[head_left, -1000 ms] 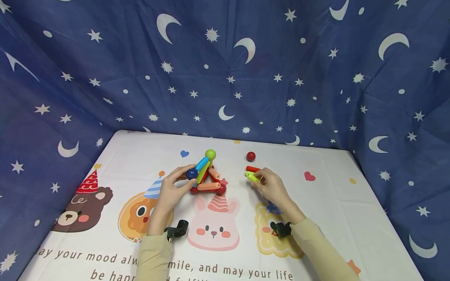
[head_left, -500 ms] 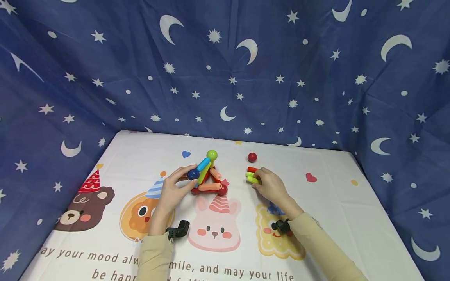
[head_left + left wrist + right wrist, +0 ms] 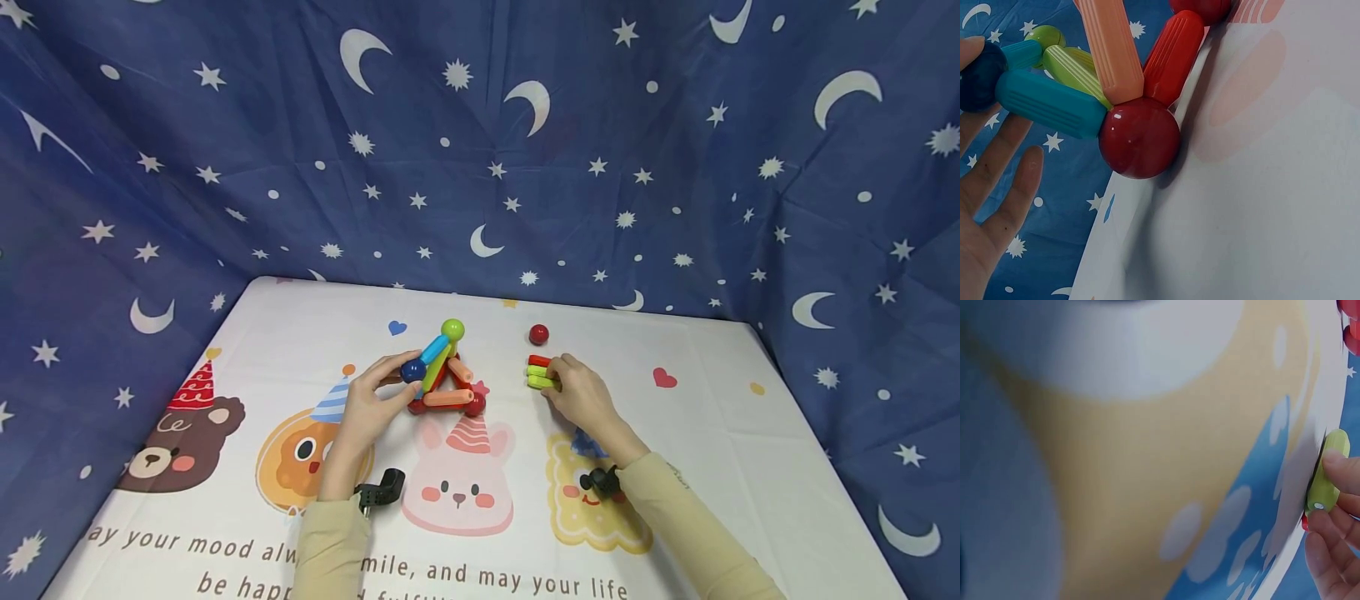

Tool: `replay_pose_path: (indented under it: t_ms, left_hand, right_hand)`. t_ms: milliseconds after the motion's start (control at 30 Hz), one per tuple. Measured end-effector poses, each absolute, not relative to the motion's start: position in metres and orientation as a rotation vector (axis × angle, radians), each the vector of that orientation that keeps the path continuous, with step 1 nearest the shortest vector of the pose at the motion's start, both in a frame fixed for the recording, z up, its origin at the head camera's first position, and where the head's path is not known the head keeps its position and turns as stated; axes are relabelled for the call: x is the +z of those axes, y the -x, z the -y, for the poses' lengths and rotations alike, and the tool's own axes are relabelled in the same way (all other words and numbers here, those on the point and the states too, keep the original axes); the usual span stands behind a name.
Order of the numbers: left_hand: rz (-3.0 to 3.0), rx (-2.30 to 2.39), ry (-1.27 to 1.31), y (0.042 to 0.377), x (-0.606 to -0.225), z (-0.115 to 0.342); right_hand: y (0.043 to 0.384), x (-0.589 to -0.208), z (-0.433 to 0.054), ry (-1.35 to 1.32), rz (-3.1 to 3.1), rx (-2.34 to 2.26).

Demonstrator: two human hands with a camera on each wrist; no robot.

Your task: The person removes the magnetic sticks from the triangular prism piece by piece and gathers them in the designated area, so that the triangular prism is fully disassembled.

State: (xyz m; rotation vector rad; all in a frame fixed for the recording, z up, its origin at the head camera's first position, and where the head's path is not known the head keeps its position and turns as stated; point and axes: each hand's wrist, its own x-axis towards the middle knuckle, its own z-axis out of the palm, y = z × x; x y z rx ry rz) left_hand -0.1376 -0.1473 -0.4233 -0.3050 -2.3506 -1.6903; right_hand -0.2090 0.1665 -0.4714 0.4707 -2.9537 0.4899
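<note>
My left hand pinches a dark blue ball on a frame of magnetic sticks and balls. From that ball a teal stick runs to a red ball. A light blue stick joins it to a lime green ball at the top. Orange sticks and red sticks make up part of the base. Over to the right, my right hand has thumb and fingers on a lime green stick, which lies alongside another lime stick and a red stick.
A loose red ball lies behind the sticks at the right. The white table cover carries printed animals and lettering. A dark blue curtain with moons and stars hangs behind the table.
The lime sticks under my right hand have gone from skewed to lined up side by side with the red stick. My left hand keeps its hold on the blue ball.
</note>
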Motion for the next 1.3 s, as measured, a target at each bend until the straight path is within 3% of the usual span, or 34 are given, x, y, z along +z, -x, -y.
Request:
replay_pose_path:
  t_ms: [1300]
  left_hand:
    - [2.367,-1.708,0.283,0.138,-0.424,0.147]
  right_hand:
    - [0.195,-0.448,-0.154,-0.467,2.761,0.856]
